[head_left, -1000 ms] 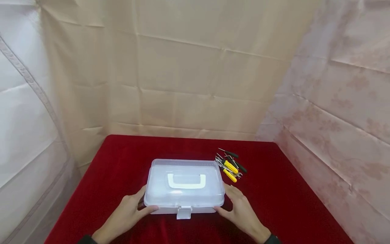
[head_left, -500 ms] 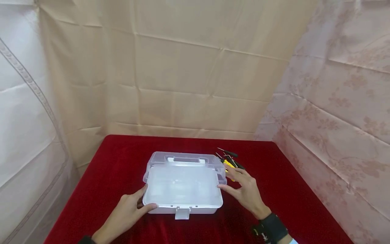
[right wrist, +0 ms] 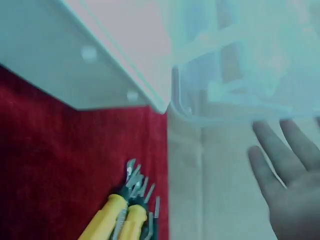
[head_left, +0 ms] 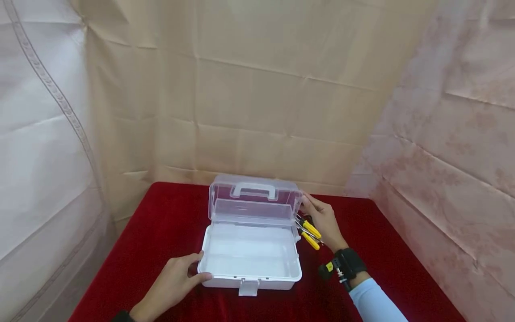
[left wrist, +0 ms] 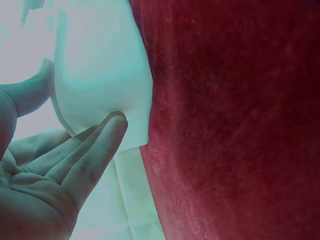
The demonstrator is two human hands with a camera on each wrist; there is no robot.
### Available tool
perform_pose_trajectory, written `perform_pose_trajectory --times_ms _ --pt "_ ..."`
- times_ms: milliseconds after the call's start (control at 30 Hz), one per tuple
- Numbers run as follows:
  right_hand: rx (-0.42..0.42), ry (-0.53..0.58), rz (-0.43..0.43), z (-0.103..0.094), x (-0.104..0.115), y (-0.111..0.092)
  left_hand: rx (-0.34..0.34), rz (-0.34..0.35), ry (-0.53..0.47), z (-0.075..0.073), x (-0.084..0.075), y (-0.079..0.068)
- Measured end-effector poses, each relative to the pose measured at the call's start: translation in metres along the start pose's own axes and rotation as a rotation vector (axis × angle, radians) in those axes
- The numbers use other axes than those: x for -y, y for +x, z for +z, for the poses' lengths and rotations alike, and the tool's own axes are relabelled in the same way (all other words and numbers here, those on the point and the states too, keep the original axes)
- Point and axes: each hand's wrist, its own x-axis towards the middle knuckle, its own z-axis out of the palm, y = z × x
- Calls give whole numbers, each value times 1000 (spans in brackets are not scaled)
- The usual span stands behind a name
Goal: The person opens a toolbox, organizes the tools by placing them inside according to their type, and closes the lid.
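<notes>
L grip (head_left: 173, 279) pinching box (head_left: 225, 282), near-L corner; R grip (head_left: 325, 223) wide at R edge of lid (head_left: 255, 205); tabletop (head_left: 386, 255) stretches R.

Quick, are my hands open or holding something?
Left hand: holding the front left corner of the box.
Right hand: open, fingertips at the right edge of the raised lid.

Beige cloth backdrop (head_left: 257, 107) (creased), red-covered table (head_left: 386, 259)

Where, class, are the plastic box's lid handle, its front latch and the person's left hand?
Lid handle (head_left: 255, 186): head view, on its crossbar.
Front latch (head_left: 248, 288): head view, on the middle of its flap.
Left hand (head_left: 173, 278): head view, on the middle of the hand.
</notes>
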Motion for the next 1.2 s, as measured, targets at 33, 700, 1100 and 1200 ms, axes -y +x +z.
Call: perform_pose_trajectory --times_ms 33,700,1100,1200 --pt "48 19 34 0 -4 4 -2 1 1 1 0 0" --pt "386 290 345 -4 -64 13 -4 81 -1 15 -16 12" --pt "30 -227 303 -17 -79 -13 17 -45 19 6 -7 14" --pt "8 -452 311 -27 -82 -22 19 -123 60 4 -2 11"
